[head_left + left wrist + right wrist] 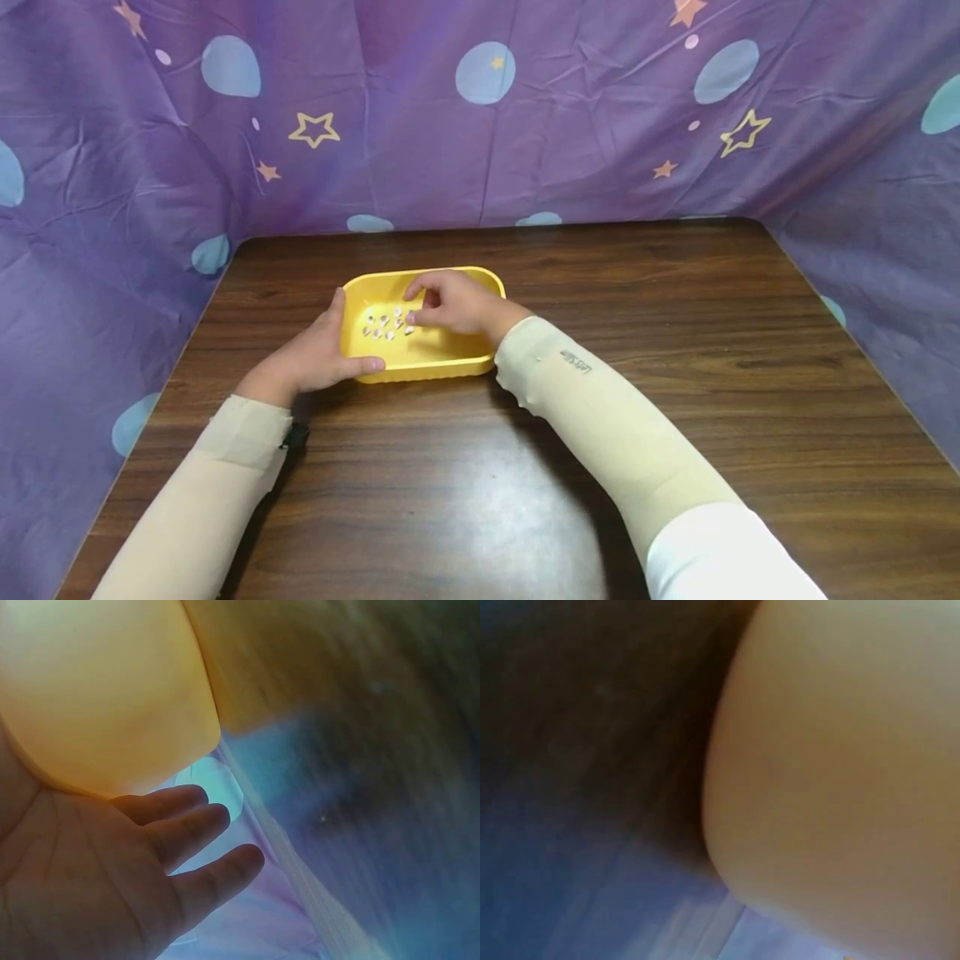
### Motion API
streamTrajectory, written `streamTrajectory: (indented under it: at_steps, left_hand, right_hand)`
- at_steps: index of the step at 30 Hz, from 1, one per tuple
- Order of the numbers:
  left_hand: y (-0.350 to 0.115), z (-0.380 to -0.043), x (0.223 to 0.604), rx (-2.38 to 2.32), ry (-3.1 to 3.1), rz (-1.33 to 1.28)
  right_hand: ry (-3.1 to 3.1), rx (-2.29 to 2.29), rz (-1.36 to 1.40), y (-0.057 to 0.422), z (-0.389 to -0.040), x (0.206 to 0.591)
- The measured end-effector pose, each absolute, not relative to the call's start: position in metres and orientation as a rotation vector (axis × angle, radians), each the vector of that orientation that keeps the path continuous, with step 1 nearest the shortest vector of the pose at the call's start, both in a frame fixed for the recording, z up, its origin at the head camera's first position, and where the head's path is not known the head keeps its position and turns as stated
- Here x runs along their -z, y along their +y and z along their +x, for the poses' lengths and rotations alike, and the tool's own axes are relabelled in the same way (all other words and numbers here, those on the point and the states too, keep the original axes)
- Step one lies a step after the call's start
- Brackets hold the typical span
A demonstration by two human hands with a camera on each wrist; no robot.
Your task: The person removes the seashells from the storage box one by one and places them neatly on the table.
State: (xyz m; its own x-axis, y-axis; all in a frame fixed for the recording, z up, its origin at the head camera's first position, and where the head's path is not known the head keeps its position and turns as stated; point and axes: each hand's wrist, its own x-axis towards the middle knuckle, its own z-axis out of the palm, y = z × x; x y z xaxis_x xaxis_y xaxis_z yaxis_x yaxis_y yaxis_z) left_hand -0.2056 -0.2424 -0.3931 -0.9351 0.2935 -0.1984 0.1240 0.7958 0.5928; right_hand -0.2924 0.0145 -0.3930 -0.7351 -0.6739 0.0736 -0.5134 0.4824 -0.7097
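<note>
A yellow tray (423, 367) with a rounded rim stands on the table, and several small whitish pieces (378, 333) lie scattered on its floor, too small to identify. My left hand (318, 350) rests against the tray's left end, thumb over the front rim. The left wrist view shows the other fingers (217, 881) extended beside the tray's outer wall (112, 697). Inside the tray, my right hand (461, 304) reaches down over the pieces, index finger and thumb bent but apart. Its thumb tip is at the pieces' right side. The right wrist view shows only the tray's blurred wall (832, 772).
The brown wood-grain table (420, 483) extends around the tray, with a glare patch near the front. A purple curtain (420, 150) with stars and blue spots hangs behind and at both sides. Light sleeves (600, 408) cover both forearms.
</note>
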Motion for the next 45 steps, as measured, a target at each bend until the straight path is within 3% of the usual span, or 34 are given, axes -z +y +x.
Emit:
streamTrajectory:
  at_steps: [45]
  left_hand:
    - [-0.2412, -0.2052, 0.3892, -0.813, 2.694, 0.283]
  right_hand:
    - [2.473, 0.644, -0.956, 0.005, -0.2971, 0.4012]
